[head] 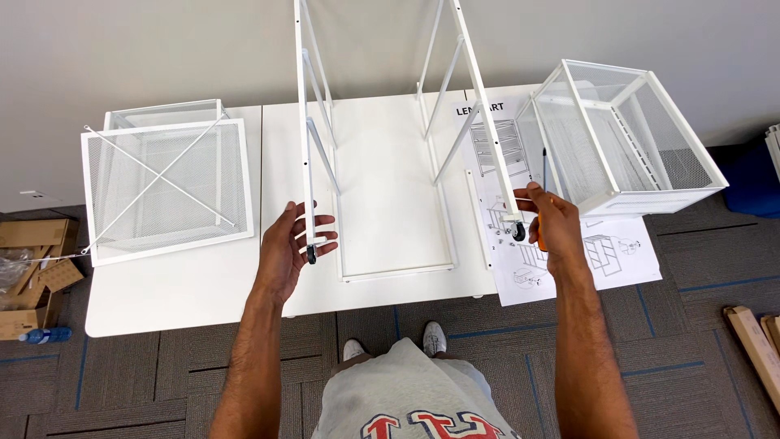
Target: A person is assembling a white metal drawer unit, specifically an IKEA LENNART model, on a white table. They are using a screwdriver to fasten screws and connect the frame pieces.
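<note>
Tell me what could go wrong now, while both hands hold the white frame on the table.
1. The white metal frame stands tall on the table, and its caster wheel may roll, so it could tip.
2. The right hand also holds a screwdriver, so its grip on the leg may be weak.
3. The mesh basket overhangs the table edge and might fall if bumped.

White table (203, 293) carries mesh baskets (166, 191), frame (390, 162) (upended), instruction sheet (626, 256).

Both hands reach forward: left hand (291, 244) open-fingered, right hand (552, 223) curled closed.
</note>
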